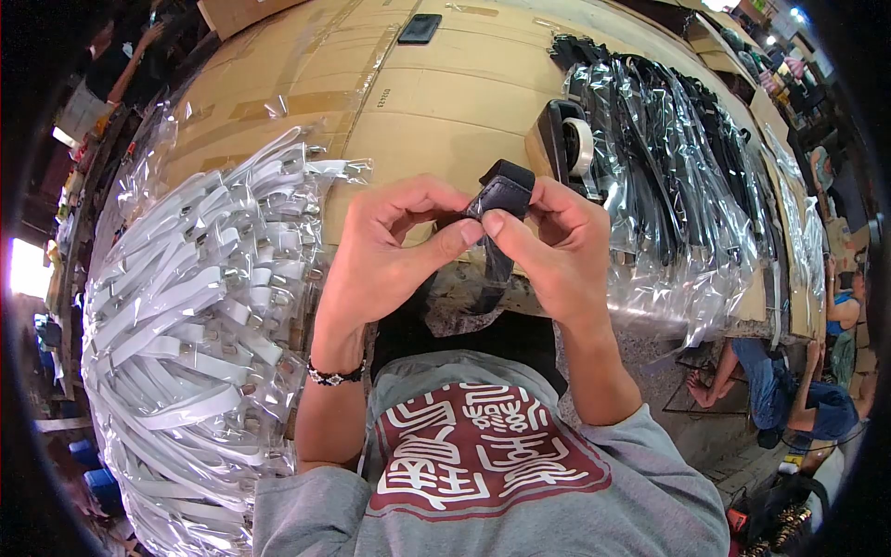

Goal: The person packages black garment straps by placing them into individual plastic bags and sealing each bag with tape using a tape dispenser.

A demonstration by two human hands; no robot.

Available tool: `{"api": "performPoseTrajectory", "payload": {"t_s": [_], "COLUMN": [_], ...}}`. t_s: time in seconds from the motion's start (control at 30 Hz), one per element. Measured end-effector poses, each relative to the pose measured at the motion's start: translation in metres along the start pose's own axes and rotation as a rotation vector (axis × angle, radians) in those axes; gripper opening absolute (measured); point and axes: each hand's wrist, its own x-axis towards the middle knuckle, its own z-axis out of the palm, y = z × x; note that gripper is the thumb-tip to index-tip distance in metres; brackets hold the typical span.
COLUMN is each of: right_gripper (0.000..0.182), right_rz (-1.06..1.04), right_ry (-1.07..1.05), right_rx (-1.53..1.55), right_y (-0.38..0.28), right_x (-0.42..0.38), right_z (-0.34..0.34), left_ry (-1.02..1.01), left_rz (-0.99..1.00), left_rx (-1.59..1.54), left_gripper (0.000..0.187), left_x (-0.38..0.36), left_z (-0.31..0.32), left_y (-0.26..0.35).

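Both hands hold a black strap (506,197) in front of my chest, its upper part folded into a loop. My left hand (394,243) pinches the strap's left edge between thumb and fingers. On the other side, my right hand (557,243) grips it the same way, and the two thumbs nearly meet. The strap's lower end hangs down toward my lap, where clear plastic shows around it. Close to my left forearm lies a large heap of white straps (190,343) with metal fittings in clear plastic bags. Bagged black straps (650,148) lie to the right.
Cardboard (445,102) covers the table. A tape dispenser (563,144) stands just beyond my right hand, beside the black straps. A dark phone-like device (420,29) lies at the far edge. Other people (806,395) are at the right, lower than the table.
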Motion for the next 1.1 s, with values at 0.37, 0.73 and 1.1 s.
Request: {"api": "performPoseTrajectory", "payload": {"t_s": [0.37,0.73,1.1], "right_gripper": [0.007,0.017,0.023], "right_rz": [0.112,0.253,0.179], "right_ry": [-0.059,-0.112,-0.139], "right_rx": [0.065,0.13,0.107], "right_y": [-0.012,-0.012,-0.018], "right_x": [-0.004,0.003,-0.001], "right_z": [-0.007,-0.015,-0.026], "left_ry": [-0.104,-0.005,0.051], "left_rz": [-0.036,-0.152,-0.085], "left_rx": [-0.059,-0.167,-0.128], "left_gripper": [0.015,0.015,0.015], "left_x": [0.0,0.0,-0.004], "left_z": [-0.001,0.005,0.007], "left_y": [0.0,-0.007,0.003]}}
